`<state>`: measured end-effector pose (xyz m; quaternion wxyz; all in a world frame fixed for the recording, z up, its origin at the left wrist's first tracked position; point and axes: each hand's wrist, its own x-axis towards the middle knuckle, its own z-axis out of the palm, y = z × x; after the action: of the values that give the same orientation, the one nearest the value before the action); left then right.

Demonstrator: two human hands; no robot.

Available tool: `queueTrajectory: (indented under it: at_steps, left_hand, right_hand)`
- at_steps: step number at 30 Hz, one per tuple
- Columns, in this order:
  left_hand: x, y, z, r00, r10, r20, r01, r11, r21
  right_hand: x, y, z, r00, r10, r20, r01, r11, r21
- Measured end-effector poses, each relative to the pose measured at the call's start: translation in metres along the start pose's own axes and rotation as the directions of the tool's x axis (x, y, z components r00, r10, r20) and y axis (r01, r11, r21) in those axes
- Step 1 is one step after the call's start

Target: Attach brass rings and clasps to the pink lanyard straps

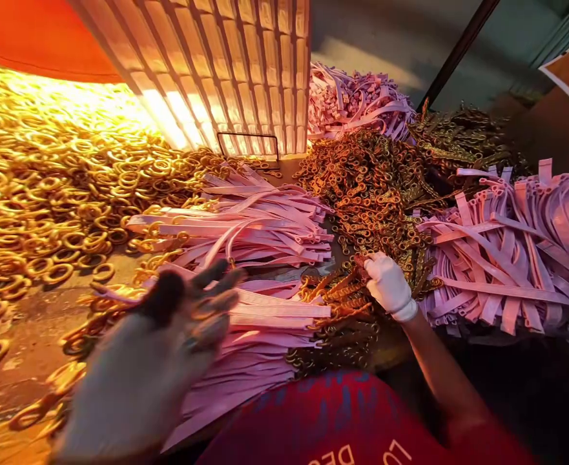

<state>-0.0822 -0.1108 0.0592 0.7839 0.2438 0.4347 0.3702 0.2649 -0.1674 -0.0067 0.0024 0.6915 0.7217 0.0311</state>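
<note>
My left hand [143,361], in a pale glove with dark fingertips, is raised close to the camera at the lower left, fingers apart and nothing held, over pink straps [265,310] with gold rings at their left ends. In a white glove, my right hand [388,284] is closed at the front edge of a heap of brass-coloured chain pieces [371,187]; what its fingers pinch is too small to make out. More chain pieces [337,300] lie between my hands, against the straps' right ends.
Loose gold rings [71,174] cover the left side. A ribbed pale panel [236,71] stands at the back, with an orange surface [37,39] beside it. Pink straps are piled at the right [517,252] and far back [356,103]. A dark pole [458,51] leans behind.
</note>
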Motion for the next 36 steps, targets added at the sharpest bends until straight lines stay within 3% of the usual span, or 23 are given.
queueTrajectory:
  at_steps: [2, 5, 7, 10, 13, 18, 20, 22, 24, 27, 29, 32, 36]
  left_hand:
    - [0.013, -0.006, 0.027, 0.985, -0.174, -0.009, 0.17, 0.97, -0.171]
    - [0.026, -0.022, 0.056, 0.953, -0.274, 0.129, 0.299, 0.915, -0.27]
    - [0.027, -0.033, 0.062, 0.917, -0.298, 0.265, 0.362, 0.901, -0.24]
    - [0.019, -0.042, 0.058, 0.869, -0.295, 0.397, 0.399, 0.893, -0.208]
    - [0.007, -0.042, 0.05, 0.884, -0.24, 0.402, 0.336, 0.924, -0.185]
    - [-0.009, -0.045, 0.048, 0.964, -0.093, 0.25, 0.084, 0.995, 0.046]
    - [-0.011, -0.049, 0.048, 0.977, -0.05, 0.209, 0.019, 0.989, 0.147]
    - [-0.011, -0.052, 0.049, 0.986, 0.016, 0.166, -0.056, 0.969, 0.24]
    - [-0.01, -0.055, 0.051, 0.984, 0.075, 0.161, -0.125, 0.936, 0.328]
    - [-0.009, -0.059, 0.058, 0.976, 0.15, 0.155, -0.197, 0.91, 0.365]
    - [-0.009, -0.062, 0.063, 0.974, 0.198, 0.112, -0.224, 0.926, 0.304]
    - [-0.009, -0.069, 0.068, 0.974, 0.216, 0.07, -0.225, 0.958, 0.176]
    - [-0.009, -0.077, 0.069, 0.975, 0.208, 0.08, -0.213, 0.975, 0.059]
  right_hand:
    - [0.017, -0.004, 0.003, 0.994, -0.052, 0.093, 0.064, 0.99, -0.124]
    - [0.026, -0.014, 0.005, 0.994, -0.05, 0.101, 0.066, 0.986, -0.156]
    - [0.024, -0.016, 0.005, 0.996, -0.021, 0.091, 0.036, 0.986, -0.164]
    - [0.018, -0.013, 0.007, 0.995, 0.024, 0.092, -0.01, 0.988, -0.154]
    - [0.016, -0.005, 0.01, 0.992, 0.049, 0.116, -0.037, 0.994, -0.107]
    - [0.02, 0.022, 0.012, 0.991, 0.022, 0.134, -0.026, 0.999, 0.032]
    - [0.019, 0.033, 0.005, 0.999, 0.026, 0.038, -0.032, 0.982, 0.184]
    - [0.016, 0.035, -0.008, 0.988, 0.049, -0.145, 0.022, 0.892, 0.451]
    - [0.009, 0.024, -0.026, 0.952, 0.071, -0.297, 0.165, 0.699, 0.696]
    - [-0.005, -0.012, -0.049, 0.954, -0.014, -0.3, 0.276, 0.434, 0.858]
    - [-0.013, -0.042, -0.058, 0.967, -0.072, -0.246, 0.253, 0.419, 0.872]
    - [-0.024, -0.081, -0.059, 0.981, -0.092, -0.173, 0.196, 0.52, 0.832]
    - [-0.031, -0.108, -0.048, 0.974, -0.04, -0.224, 0.214, 0.492, 0.844]
